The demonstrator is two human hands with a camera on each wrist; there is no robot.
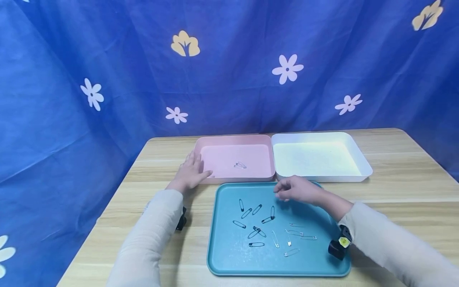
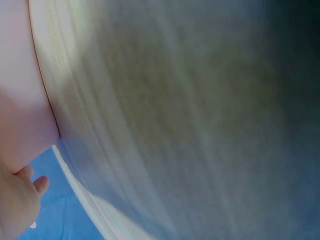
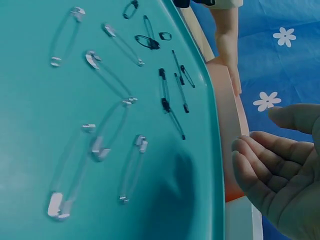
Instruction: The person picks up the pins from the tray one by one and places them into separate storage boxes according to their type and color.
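My left hand (image 1: 190, 171) rests at the left side of the pink tray (image 1: 222, 157), its fingers spread over the rim. Several silver safety pins (image 1: 239, 165) lie inside that tray. Over the back edge of the teal tray (image 1: 229, 255) hovers my right hand (image 1: 299, 190), with its fingers loosely bent. In the right wrist view the thumb stands apart from the fingers, and nothing lies between them. Black safety pins (image 1: 256, 244) are scattered across the teal tray's left and middle. Larger silver safety pins (image 3: 60, 207) lie toward its right side.
A white tray (image 1: 315, 159) stands right beside the pink one, behind the teal tray. All of them sit on a wooden table (image 1: 401, 191). A blue curtain (image 1: 229, 87) with flower prints hangs behind the table.
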